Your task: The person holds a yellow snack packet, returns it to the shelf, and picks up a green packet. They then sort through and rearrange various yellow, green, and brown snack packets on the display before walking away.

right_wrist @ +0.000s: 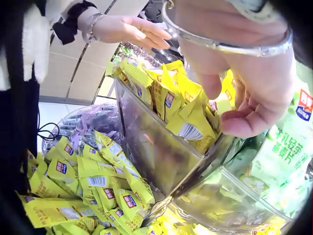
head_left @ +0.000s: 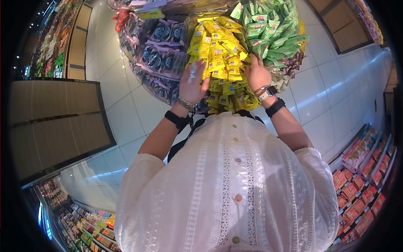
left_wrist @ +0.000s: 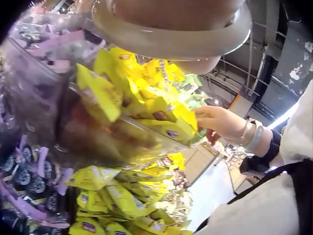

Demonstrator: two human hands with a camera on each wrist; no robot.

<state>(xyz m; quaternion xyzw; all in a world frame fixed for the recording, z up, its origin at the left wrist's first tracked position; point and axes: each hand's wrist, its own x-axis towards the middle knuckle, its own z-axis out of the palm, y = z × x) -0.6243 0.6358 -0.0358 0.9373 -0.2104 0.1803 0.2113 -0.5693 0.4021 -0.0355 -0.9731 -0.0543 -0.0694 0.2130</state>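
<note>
Yellow snack packets (head_left: 218,50) fill a clear bin (right_wrist: 156,142). At the pile's left side is my left hand (head_left: 193,86), its fingers extended and nothing in them; the right wrist view shows this left hand (right_wrist: 129,30) above the packets. My right hand (head_left: 258,75) is at the pile's right edge, beside green packets (head_left: 273,33). In the right wrist view the fingers (right_wrist: 244,120) bend loosely at the bin's corner, with a yellow packet (right_wrist: 222,104) showing between them and the thumb. More yellow packets (right_wrist: 93,186) lie in a lower tier.
Dark round items in clear packaging (head_left: 161,46) fill the sections on the left. Tiled floor (head_left: 126,92) surrounds the rounded stand. A brown cabinet (head_left: 58,113) stands at left, and shelves with red packages (head_left: 357,201) are at lower right.
</note>
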